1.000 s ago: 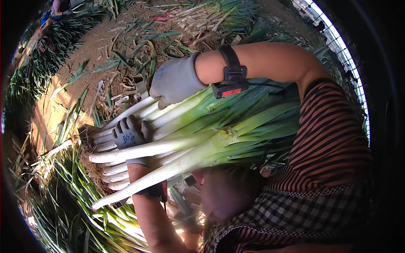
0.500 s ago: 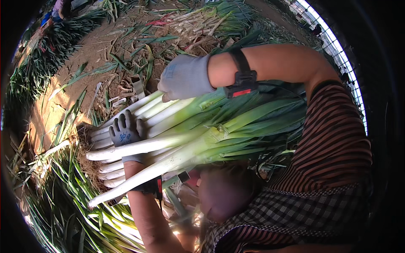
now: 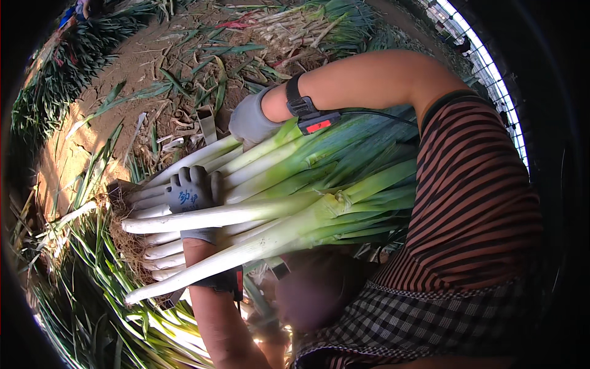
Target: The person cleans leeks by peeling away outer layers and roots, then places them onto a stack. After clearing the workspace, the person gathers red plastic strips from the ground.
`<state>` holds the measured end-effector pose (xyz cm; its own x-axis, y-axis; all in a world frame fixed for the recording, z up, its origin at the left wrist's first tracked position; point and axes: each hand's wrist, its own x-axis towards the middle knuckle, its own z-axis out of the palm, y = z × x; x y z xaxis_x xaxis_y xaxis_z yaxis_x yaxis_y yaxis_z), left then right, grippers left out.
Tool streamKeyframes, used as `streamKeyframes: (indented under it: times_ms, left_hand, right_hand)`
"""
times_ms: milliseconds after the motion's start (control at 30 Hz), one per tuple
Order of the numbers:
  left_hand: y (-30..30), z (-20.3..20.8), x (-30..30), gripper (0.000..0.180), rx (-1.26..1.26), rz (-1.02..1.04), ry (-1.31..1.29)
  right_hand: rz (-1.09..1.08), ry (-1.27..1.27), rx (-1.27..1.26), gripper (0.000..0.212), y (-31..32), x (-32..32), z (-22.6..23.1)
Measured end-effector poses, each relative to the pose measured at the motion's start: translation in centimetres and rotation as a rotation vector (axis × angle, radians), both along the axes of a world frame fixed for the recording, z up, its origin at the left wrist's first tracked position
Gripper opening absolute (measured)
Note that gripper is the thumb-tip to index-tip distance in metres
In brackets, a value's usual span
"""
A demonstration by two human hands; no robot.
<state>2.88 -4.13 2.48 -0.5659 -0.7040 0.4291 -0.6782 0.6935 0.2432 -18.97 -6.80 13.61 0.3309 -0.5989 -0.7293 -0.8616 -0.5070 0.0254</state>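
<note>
A thick bundle of leeks lies across the middle, white shanks and roots to the left, green leaves to the right. My left hand, in a grey glove with dark fingers, is in among the white shanks, its fingers bent over them. Two leeks cross over its wrist and forearm, one being a long white leek on the near side. My right hand, in a grey glove, curls over the bundle's far side; its fingertips are mostly hidden behind the shanks.
More leek leaves heap up at lower left. Another leek pile lies at the back, and a dark green stack at far left, beside a partly visible person. Leaf scraps litter the brown soil.
My right forearm and elbow have shifted left and a little up in view, with the right hand still at the bundle's far side. My left hand has moved slightly right among the shanks.
</note>
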Motion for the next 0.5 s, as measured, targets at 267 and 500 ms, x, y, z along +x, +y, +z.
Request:
streamKeyframes:
  times_ms: [267, 500]
  left_hand:
    - [-0.1, -1.6, -1.4, 0.026, 0.012, -0.073, 0.098]
    - [-0.7, -2.9, 0.1, 0.022, -0.019, -0.136, 0.110]
  right_hand:
    - [-0.040, 0.031, 0.015, 0.049, 0.1, -1.0, -0.6]
    - [-0.075, 0.054, -0.080, 0.045, 0.7, 0.5, 0.1]
